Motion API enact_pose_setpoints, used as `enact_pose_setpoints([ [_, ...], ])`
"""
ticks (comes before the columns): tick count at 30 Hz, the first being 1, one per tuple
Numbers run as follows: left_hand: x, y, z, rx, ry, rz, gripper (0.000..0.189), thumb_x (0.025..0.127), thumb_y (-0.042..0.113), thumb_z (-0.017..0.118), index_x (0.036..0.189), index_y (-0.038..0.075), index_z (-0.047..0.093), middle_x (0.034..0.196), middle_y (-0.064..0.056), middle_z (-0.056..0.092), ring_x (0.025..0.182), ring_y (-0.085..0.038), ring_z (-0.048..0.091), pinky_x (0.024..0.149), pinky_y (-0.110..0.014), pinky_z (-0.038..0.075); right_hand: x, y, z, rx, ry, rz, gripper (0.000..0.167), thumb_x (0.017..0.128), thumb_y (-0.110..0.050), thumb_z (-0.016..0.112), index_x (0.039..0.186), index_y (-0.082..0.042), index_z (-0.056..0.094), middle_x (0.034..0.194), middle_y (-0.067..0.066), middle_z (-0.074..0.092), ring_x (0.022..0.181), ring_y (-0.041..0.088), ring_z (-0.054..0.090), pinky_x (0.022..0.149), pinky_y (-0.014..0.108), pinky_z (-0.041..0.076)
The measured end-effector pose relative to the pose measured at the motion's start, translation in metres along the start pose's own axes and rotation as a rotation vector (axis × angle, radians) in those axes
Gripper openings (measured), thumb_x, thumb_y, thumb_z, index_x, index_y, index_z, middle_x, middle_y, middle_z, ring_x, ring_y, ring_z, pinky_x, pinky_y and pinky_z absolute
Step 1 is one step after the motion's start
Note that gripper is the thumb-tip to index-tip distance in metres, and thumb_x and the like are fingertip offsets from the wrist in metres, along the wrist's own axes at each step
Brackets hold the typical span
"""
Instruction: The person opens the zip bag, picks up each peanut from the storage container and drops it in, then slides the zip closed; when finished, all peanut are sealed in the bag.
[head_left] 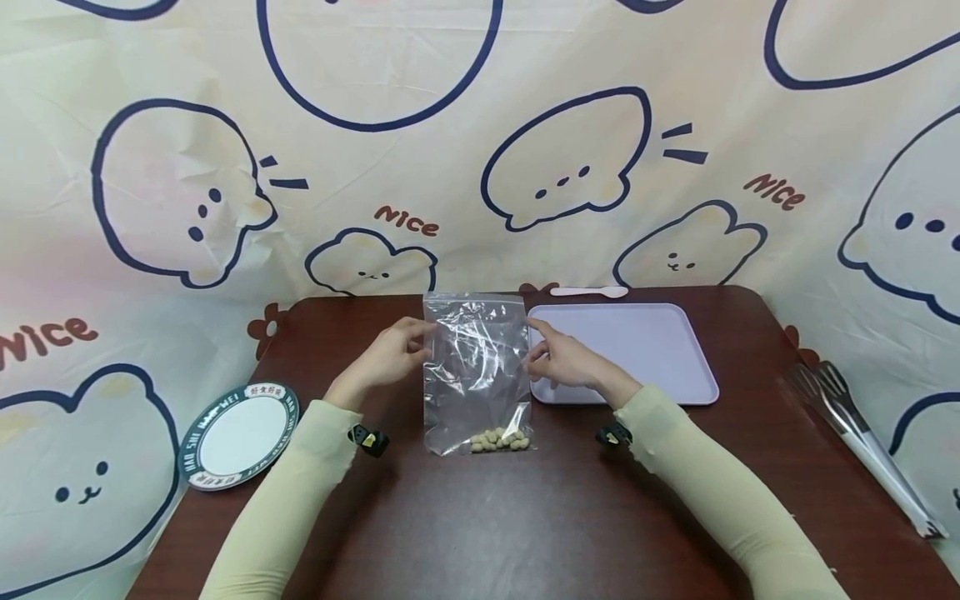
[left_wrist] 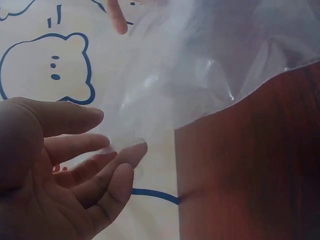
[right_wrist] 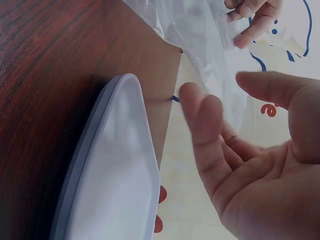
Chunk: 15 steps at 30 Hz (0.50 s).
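Note:
A clear zip bag [head_left: 476, 358] is between my two hands, with several pale, nut-like pieces [head_left: 500, 439] gathered at its bottom right. My left hand [head_left: 392, 357] is at the bag's left edge. In the left wrist view, its fingers [left_wrist: 85, 120] are loosely bent and the thumb stays apart from them. At the opposite edge is my right hand [head_left: 570, 360], its thumb and fingers [right_wrist: 207, 135] also spread apart. Fingertips of both hands are close to the plastic [left_wrist: 165, 80]; whether they touch it I cannot tell. Neither hand pinches the bag.
Right of the bag lies a pale lilac tray [head_left: 637, 354], partly under my right hand. A light spoon [head_left: 588, 292] rests behind it along the back edge. Metal tongs [head_left: 862, 450] lie at the far right. On the left sits a green-rimmed oval plate [head_left: 240, 435].

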<state>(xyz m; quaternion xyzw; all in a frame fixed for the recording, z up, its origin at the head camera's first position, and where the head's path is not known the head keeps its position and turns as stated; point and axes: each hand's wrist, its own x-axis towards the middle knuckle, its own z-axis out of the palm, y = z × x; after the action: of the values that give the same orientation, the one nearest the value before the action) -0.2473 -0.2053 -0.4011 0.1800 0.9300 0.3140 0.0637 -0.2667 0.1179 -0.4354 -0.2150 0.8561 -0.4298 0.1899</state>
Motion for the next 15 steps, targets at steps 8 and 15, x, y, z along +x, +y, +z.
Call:
enact_pose_setpoints([
  [8,0.004,-0.005,0.009,0.028,-0.069,-0.016,0.057,0.097,0.013,0.061,0.148,-0.003,0.042,0.153,-0.026,0.035,0.121,-0.043,0.060,0.094,-0.047,0.054,-0.002,0.001,0.007,-0.098,-0.048,-0.019,0.056,0.093,-0.014,0.061,0.146,-0.004,0.044,0.127,0.021,0.064,0.084,0.022,0.070,0.062,0.031,0.057],
  [15,0.009,-0.009,0.016,0.037,-0.076,-0.048,0.058,0.097,0.017,0.062,0.149,0.001,0.043,0.157,-0.026,0.030,0.123,-0.041,0.057,0.095,-0.049,0.052,-0.004,0.000,0.005,-0.225,-0.050,-0.044,0.045,0.092,-0.020,0.063,0.135,-0.008,0.061,0.131,0.013,0.066,0.096,0.023,0.069,0.082,0.033,0.055],
])
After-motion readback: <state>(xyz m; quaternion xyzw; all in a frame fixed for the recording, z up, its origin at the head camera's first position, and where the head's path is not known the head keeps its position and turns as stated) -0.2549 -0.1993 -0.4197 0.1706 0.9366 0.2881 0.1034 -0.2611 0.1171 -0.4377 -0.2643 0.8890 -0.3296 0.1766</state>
